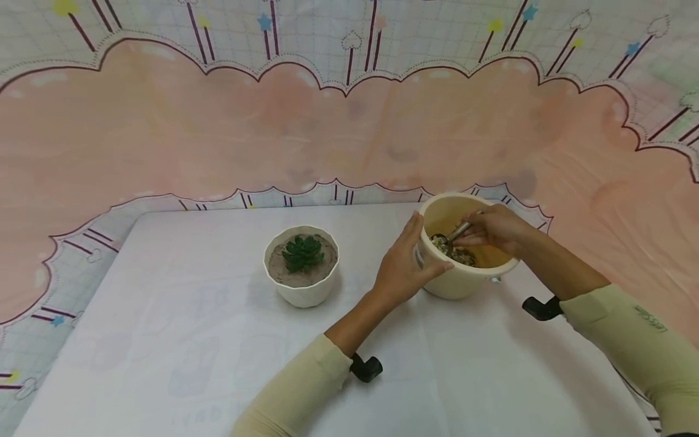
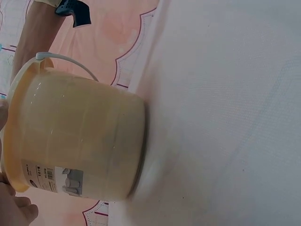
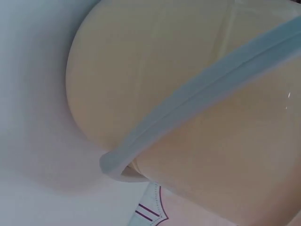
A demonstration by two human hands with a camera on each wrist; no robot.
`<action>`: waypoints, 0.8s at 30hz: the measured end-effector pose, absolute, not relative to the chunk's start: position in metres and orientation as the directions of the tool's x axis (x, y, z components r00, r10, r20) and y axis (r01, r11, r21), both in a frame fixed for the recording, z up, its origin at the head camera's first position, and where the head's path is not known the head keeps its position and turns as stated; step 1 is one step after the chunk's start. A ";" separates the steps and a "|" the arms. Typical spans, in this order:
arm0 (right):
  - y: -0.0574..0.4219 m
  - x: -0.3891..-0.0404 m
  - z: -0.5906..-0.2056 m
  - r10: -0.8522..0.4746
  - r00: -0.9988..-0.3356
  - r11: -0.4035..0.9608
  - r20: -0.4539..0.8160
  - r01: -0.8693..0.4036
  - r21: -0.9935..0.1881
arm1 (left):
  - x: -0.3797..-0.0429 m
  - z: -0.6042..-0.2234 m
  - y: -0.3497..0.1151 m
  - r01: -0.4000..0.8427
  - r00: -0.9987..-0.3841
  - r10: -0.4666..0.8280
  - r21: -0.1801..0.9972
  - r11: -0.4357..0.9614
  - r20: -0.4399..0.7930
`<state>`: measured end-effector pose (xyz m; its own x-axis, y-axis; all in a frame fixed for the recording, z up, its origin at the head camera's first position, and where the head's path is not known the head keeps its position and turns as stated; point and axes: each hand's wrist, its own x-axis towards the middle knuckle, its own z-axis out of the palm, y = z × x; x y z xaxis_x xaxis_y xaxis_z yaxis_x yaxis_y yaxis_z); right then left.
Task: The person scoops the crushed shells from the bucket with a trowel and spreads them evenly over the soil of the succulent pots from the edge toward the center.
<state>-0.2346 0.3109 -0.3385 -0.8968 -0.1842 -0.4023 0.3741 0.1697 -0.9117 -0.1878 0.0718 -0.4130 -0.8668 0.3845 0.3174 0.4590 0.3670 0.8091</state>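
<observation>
Spoon (image 1: pixel 459 230) sits pinched in the nearer right hand (image 1: pixel 498 230), its long axis slanting down leftward to the gravelly material (image 1: pixel 464 258) inside the bucket (image 1: pixel 455 286), whose rim the left hand (image 1: pixel 401 267) grips. Leftward, apart, stands a potted succulent (image 1: pixel 303 254).

A cream-yellow plastic bucket (image 1: pixel 461 284) stands mouth up near the bench's far right corner, its pale grey bail handle (image 3: pixel 200 98) slanting down against the outer wall, a printed label (image 2: pixel 52 179) stuck on its side. Inside, a metal spoon (image 1: pixel 457 232) leans at a slant, bowl end down at the loose, speckled mixed pieces (image 1: pixel 464 257) on the bottom.
</observation>
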 end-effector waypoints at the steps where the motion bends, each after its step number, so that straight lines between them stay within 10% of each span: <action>1: 0.311 -0.234 -0.338 -0.187 -0.894 0.163 -0.407 0.380 -0.910 | -0.187 -0.414 0.072 0.461 -0.866 0.385 0.808 0.368 0.319; 24: 0.316 -0.221 -0.320 -0.202 -0.880 -0.044 -0.430 0.447 -0.893 | -0.185 -0.414 0.071 0.473 -0.868 0.372 0.774 0.421 0.329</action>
<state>-0.2209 0.3163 -0.3200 -0.8798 -0.2025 -0.4302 0.4471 -0.0444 -0.8934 -0.1855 0.0706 -0.4138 -0.8682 0.3719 0.3286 0.4732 0.4209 0.7739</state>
